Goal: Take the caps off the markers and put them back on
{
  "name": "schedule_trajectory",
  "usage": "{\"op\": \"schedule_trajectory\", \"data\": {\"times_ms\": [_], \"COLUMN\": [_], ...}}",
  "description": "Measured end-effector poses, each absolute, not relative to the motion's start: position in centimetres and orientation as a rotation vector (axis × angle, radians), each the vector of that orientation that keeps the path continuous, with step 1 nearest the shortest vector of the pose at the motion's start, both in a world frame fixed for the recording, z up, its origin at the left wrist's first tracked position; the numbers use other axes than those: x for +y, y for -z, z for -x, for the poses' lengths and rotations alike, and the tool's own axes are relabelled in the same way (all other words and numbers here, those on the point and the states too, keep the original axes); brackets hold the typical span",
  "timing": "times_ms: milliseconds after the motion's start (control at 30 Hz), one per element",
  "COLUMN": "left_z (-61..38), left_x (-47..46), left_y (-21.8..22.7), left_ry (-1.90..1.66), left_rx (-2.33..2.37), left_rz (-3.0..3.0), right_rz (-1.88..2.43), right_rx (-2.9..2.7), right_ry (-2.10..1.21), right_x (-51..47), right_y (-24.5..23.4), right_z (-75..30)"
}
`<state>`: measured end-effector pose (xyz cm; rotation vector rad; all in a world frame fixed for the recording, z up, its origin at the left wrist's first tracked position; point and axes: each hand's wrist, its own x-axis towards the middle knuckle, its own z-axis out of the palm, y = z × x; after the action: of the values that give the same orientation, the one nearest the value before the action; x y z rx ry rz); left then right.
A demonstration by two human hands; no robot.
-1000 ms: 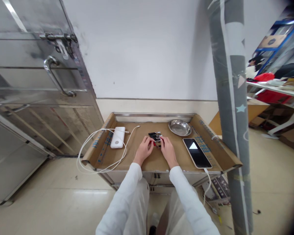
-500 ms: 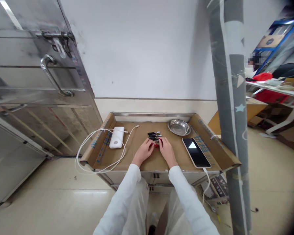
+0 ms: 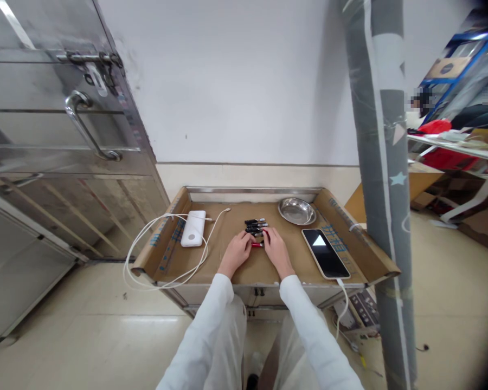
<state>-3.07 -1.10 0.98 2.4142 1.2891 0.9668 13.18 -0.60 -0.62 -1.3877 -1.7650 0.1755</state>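
Reaching inward over the bench [image 3: 252, 271], the left hand [image 3: 238, 250] and right hand [image 3: 276, 249] flank a red pen [image 3: 257, 245], just nearside of the black pens [image 3: 255, 222]; whether either grip holds it, I cannot tell.

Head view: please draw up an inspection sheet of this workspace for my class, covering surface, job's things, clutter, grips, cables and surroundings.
Surface: brown cardboard lines the cart top.
Job's things: dark pen-like items lie side by side; a red pen-like item lies nearer the person.
Clutter: white power bank, metal dish, phone.
Grips: left grip and right grip flank the red item; how firmly they hold, cannot tell.
Cables: white cable loops past the left edge; phone cable hangs off the front.
Surroundings: metal door left, wrapped grey roll right.
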Motion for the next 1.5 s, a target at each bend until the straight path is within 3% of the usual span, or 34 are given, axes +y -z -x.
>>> {"op": "schedule_trajectory", "data": {"times_ms": [1500], "left_z": [2.98], "left_x": [-0.32], "left_y": [-0.63], "left_ry": [-0.91], "left_rx": [1.304], "left_rz": [-2.472], "right_rz": [1.355], "right_rx": [-1.825], "right_ry": [-0.18], "right_x": [-0.27], "right_y": [1.09], "right_z": [-13.24]}}
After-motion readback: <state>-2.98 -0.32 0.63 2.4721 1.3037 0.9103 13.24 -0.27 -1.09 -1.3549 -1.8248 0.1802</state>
